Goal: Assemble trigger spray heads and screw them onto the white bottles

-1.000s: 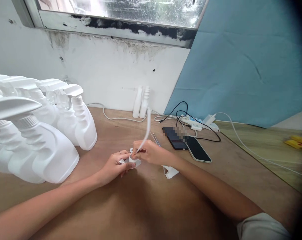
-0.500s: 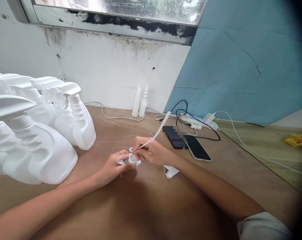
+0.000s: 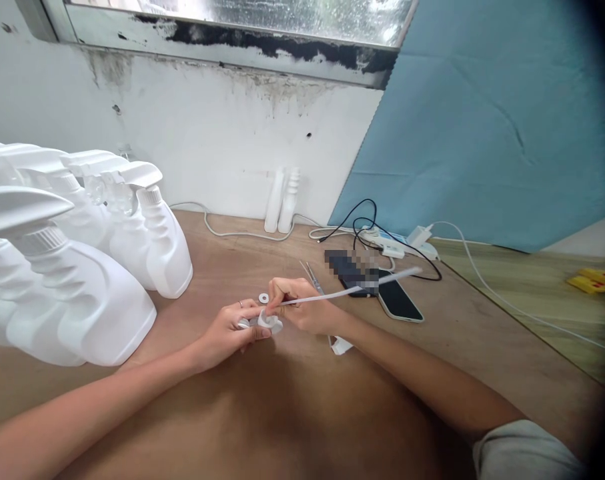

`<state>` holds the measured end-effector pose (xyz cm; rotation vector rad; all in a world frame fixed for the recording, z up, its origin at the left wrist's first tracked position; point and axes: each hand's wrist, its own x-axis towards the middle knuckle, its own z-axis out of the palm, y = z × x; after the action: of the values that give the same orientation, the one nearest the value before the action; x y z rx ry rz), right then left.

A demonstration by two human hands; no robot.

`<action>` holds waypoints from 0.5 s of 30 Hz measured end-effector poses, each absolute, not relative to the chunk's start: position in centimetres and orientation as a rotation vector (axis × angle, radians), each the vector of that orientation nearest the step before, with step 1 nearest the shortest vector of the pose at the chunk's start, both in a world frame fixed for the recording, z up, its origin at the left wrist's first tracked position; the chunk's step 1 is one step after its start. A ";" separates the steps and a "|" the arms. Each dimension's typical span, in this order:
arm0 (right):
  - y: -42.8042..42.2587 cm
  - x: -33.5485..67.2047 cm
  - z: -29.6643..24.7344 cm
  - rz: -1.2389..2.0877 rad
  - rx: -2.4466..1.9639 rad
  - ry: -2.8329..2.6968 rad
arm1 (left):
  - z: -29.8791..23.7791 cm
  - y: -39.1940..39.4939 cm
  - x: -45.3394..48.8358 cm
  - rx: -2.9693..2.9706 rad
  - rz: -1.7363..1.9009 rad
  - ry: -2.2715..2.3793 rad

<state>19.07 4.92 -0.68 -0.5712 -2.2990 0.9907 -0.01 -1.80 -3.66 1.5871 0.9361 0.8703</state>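
Note:
My left hand is closed around a small white plastic cap piece just above the wooden table. My right hand pinches a thin white tube at its near end, where it meets the cap piece. The tube lies almost level and points right, over the phones. A small white washer rests on the table just behind my fingers. A white plastic part lies under my right wrist.
Several white trigger spray bottles crowd the left of the table. Two dark phones, a charger and cables lie at the back right. Two small white bottles stand against the wall. Tweezers lie behind my right hand.
The white tube has swung down from nearly upright to almost level, pointing right. My right hand turned with it; my left hand has stayed on the cap piece.

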 end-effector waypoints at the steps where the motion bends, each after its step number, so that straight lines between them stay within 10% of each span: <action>1: 4.9 19.0 -0.7 0.998 -0.578 -2.296 | -3.7 -1.8 0.0 1.587 0.871 0.936; 7: 5.3 19.1 0.5 1.192 -0.669 -2.248 | -3.2 -1.5 0.4 1.406 0.883 1.105; 15: 5.2 22.8 4.9 0.239 -0.415 -2.548 | 2.0 1.2 3.7 1.272 1.192 0.959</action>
<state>22.79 5.16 4.94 -0.4151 -2.5477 0.2387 3.72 1.15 1.99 1.2722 0.9593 1.1925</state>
